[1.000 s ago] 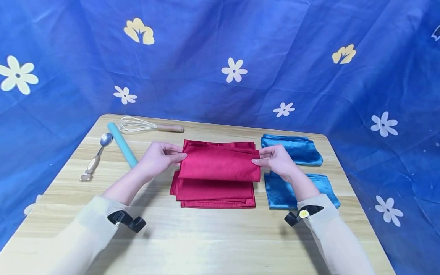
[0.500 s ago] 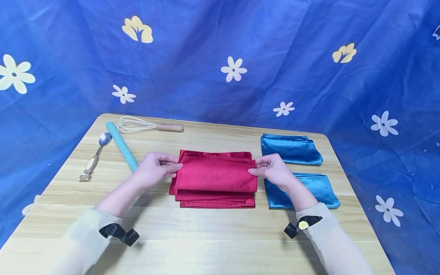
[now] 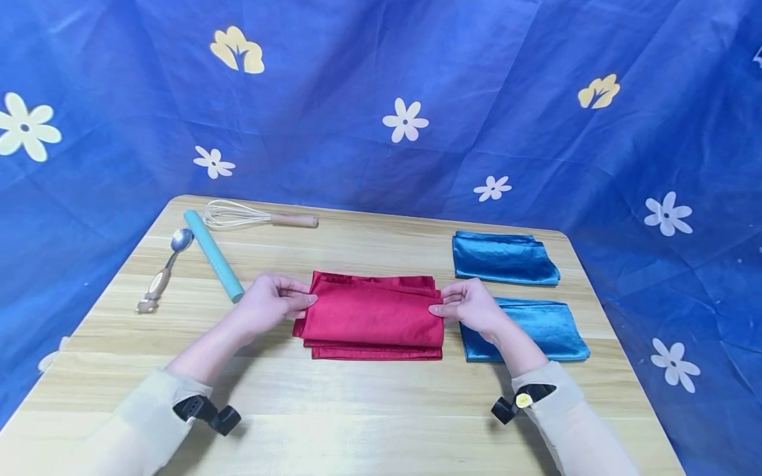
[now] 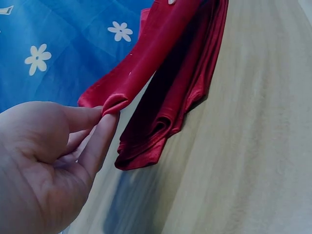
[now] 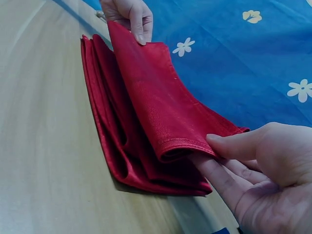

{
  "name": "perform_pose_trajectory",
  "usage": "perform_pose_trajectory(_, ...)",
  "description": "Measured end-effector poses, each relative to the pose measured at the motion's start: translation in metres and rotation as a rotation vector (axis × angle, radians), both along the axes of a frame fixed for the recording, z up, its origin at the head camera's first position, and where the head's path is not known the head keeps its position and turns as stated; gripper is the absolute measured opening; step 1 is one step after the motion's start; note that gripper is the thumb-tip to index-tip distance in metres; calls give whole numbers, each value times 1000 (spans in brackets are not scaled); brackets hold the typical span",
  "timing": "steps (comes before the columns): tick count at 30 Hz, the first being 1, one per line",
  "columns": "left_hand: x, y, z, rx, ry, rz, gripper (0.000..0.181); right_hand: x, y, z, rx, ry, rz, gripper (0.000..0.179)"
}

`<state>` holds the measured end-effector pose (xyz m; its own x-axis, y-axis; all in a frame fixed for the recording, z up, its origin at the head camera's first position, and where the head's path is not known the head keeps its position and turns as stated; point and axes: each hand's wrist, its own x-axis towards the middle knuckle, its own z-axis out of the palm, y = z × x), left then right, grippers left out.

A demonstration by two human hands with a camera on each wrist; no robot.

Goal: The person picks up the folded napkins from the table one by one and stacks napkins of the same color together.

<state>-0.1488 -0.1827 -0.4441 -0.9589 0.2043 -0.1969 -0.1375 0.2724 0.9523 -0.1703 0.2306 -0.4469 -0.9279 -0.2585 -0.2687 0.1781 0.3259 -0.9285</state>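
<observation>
A folded red cloth (image 3: pixel 375 314) is stretched level between both hands at the table's middle. My left hand (image 3: pixel 274 304) pinches its left edge between thumb and fingers. At the opposite edge, my right hand (image 3: pixel 473 307) grips it, thumb on top and fingers underneath, as the right wrist view shows. Beneath lies a stack of folded red cloth (image 4: pixel 161 126), mostly covered in the head view. Both wrist views show a gap between the held cloth and this stack.
Two folded blue cloths, a rear one (image 3: pixel 506 258) and a front one (image 3: pixel 536 330), lie at the right. On the left are a spoon (image 3: pixel 163 271), a turquoise rod (image 3: pixel 214 256) and a whisk (image 3: pixel 262 217). A blue flowered curtain (image 3: pixel 333 79) hangs behind the wooden table (image 3: pixel 369 410).
Both hands have brought the held red cloth down and toward the near side, so it now overlaps more of the red stack. The blue cloths and utensils have stayed put.
</observation>
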Motion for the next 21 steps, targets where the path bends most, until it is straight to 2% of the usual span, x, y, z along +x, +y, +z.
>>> perform_pose_trajectory(10,5,-1,-5,-9,-26,-13,35,3,-2,-9,-28,-47,-8,37)
perform_pose_trajectory(21,5,-2,-12,-18,-39,-28,32,5,-4,-16,10,-13,-3,35)
